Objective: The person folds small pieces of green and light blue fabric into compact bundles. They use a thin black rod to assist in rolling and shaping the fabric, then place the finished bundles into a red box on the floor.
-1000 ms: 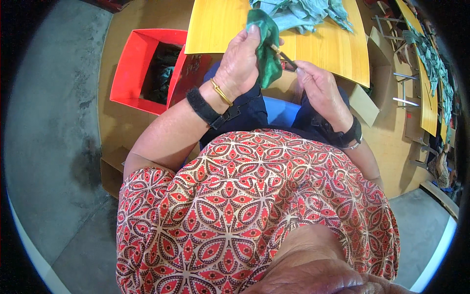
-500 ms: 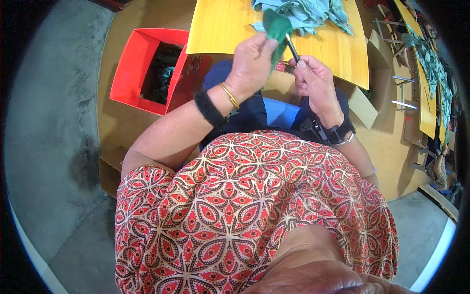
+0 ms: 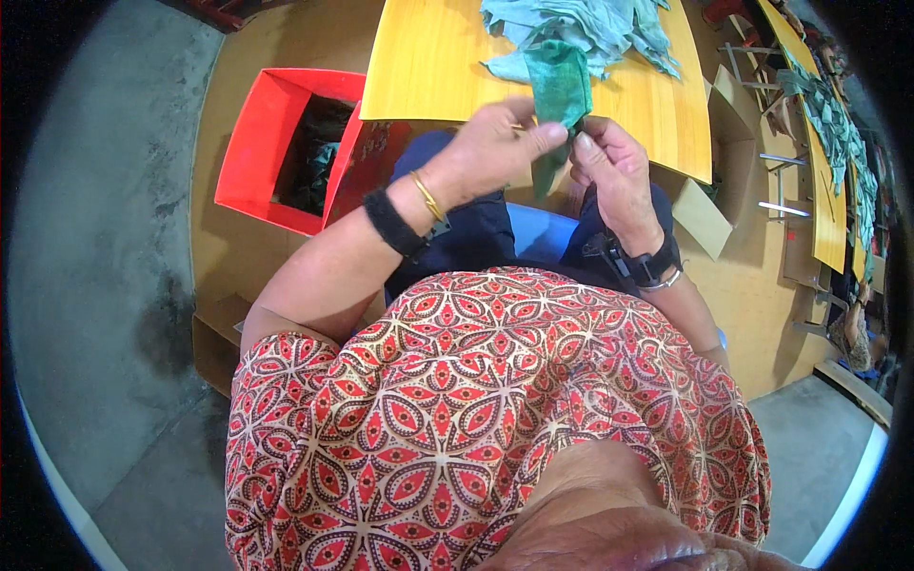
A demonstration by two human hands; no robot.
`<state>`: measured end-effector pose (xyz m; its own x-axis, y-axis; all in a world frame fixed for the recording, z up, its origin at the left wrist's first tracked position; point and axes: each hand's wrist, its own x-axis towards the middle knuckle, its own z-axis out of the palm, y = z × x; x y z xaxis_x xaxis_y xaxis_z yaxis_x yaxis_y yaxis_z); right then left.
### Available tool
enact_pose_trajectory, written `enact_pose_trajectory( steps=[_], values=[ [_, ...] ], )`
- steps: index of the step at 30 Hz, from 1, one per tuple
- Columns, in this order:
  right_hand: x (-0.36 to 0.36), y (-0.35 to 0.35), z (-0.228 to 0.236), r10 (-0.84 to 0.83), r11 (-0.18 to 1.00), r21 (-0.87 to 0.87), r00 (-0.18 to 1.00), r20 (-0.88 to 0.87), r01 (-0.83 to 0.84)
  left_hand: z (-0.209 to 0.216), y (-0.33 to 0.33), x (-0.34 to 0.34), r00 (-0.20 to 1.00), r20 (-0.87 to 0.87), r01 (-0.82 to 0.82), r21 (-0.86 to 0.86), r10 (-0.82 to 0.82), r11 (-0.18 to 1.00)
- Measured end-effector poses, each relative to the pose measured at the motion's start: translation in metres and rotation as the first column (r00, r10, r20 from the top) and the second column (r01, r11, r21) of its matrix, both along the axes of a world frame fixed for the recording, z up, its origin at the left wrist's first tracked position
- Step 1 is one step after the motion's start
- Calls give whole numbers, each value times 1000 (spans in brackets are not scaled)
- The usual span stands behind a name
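Observation:
A thin, limp green piece (image 3: 559, 86), which could be cloth or a leaf, hangs across my fingers with its upper end towards the table pile and a darker end pointing down. My left hand (image 3: 514, 143) is closed on its left side, thumb stretched across towards the right hand. My right hand (image 3: 614, 171) is closed at its right edge, thumb and forefinger pinched together. The dark, slim tool seen earlier in the right hand is mostly hidden now. Just beyond is a heap of paler blue-green pieces (image 3: 586, 29) on the yellow table (image 3: 428, 76).
A red box (image 3: 249, 157) with dark and green scraps inside stands left of the table. An open cardboard box (image 3: 738, 157) is at its right. Another yellow table (image 3: 824, 214) with green pieces lies far right. Something blue (image 3: 541, 233) shows between my knees.
The green piece has swung from folded to hanging lengthwise. My left hand has come down, its thumb now close to the right hand's fingers. The dark tool has gone mostly from sight.

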<state>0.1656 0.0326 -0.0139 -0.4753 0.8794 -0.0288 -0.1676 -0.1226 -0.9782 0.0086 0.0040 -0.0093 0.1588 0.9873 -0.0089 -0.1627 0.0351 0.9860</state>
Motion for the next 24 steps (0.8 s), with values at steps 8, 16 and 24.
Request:
enact_pose_trajectory(
  steps=[8,16,24],
  values=[
    [5,-5,-1,-7,933,340,938,346,-119,14,-2,-8,985,88,-160,111,150,981],
    [11,0,-12,-124,866,498,947,295,-42,12,-3,-4,941,-285,-101,272,180,957],
    [9,1,-10,-208,856,516,903,377,-18,-4,-7,11,662,-690,265,582,294,769]
  ],
)
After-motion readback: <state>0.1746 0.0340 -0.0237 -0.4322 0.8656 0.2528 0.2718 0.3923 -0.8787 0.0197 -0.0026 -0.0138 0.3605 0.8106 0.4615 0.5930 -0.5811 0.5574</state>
